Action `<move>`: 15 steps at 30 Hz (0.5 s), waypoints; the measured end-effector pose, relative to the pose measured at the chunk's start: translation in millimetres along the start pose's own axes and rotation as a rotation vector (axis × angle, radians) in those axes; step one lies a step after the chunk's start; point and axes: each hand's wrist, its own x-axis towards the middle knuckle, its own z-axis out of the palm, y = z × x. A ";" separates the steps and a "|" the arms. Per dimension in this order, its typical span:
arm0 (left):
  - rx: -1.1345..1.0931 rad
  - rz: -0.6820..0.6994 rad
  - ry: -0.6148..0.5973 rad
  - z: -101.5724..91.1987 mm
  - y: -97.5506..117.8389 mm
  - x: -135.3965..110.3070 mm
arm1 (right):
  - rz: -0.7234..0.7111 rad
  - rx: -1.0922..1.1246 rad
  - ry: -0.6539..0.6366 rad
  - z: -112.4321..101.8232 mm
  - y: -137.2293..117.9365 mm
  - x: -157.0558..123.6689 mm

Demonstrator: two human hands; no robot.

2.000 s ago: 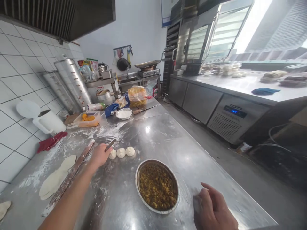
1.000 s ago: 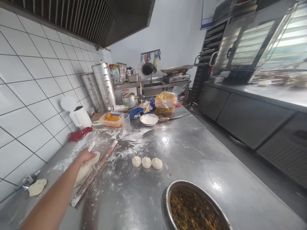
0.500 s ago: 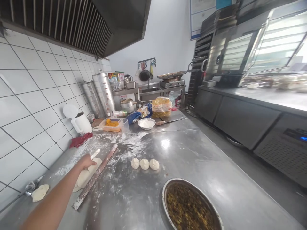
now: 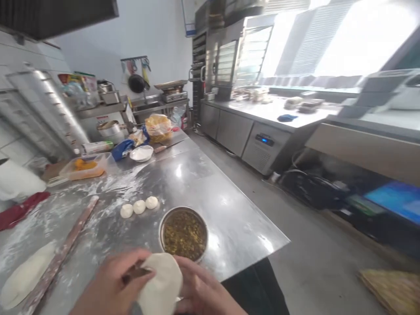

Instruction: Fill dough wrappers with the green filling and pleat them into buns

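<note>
A thin, flat round of pale dough (image 4: 162, 280) is between my two hands at the bottom of the view. My left hand (image 4: 114, 280) pinches its upper left edge between thumb and fingers. Along the right side of the round, my right hand (image 4: 203, 291) is curled against it, its fingers partly hidden behind the dough. Just beyond is a metal bowl (image 4: 184, 234) of dark green-brown chopped filling. Three pleated, closed dough balls (image 4: 139, 207) sit in a row left of the bowl. More flattened dough (image 4: 26, 273) lies beside a long floury rolling pin (image 4: 67, 249).
Flour covers the left of the steel table (image 4: 216, 192). Farther back stand a plastic tub of orange filling (image 4: 87, 168), a bowl of white powder (image 4: 141, 153), a knife (image 4: 169, 146) and a bag of yellow food (image 4: 159, 128). A red cloth (image 4: 22, 210) lies at the left.
The view has swung right. My left hand has come from the dough beside the rolling pin toward the filling bowl, now holding a dough round. My right hand has come into view against it.
</note>
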 end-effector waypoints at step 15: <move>0.844 0.099 0.117 46.3 -8.2 103.6 | -0.051 0.499 0.464 -26.5 -44.7 -58.7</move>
